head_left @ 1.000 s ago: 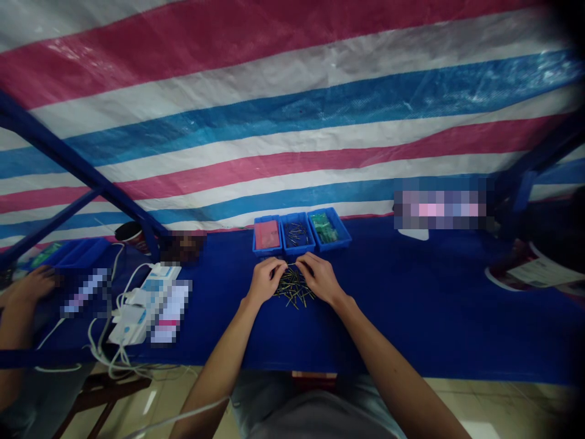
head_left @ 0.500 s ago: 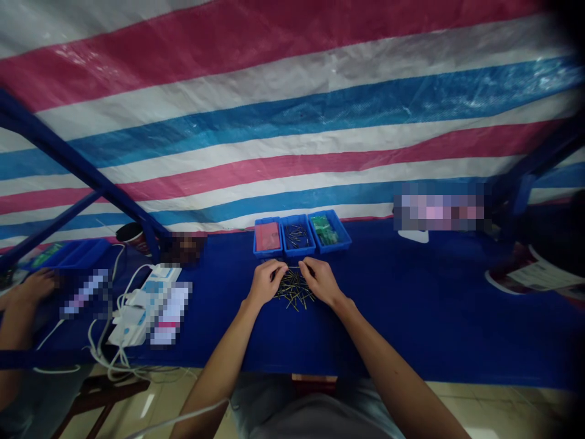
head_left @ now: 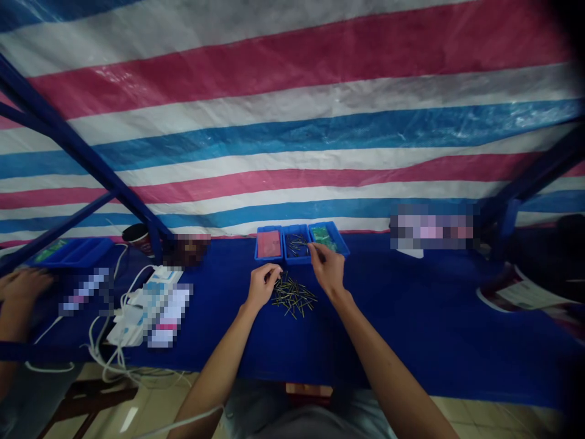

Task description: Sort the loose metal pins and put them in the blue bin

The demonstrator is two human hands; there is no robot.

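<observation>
Can't really tell if my right hand (head_left: 326,269) is pinching anything, whatever's at the fingertips (head_left: 311,246) is just too tiny. The pins (head_left: 293,297) below it are too small to make out one by one. Way past that hand, a pixelated patch (head_left: 433,227) is pure blur. Far left of my grip, another hand (head_left: 25,285) gets cut off by the frame edge.

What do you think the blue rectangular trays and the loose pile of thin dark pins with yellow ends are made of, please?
The blue rectangular trays look like moulded plastic, smooth and slightly glossy, with even colour and thin walls. The loose pile of thin pins looks metallic, with dark shafts and brassy yellow ends that catch the light, though they are too small to be sure.
</observation>
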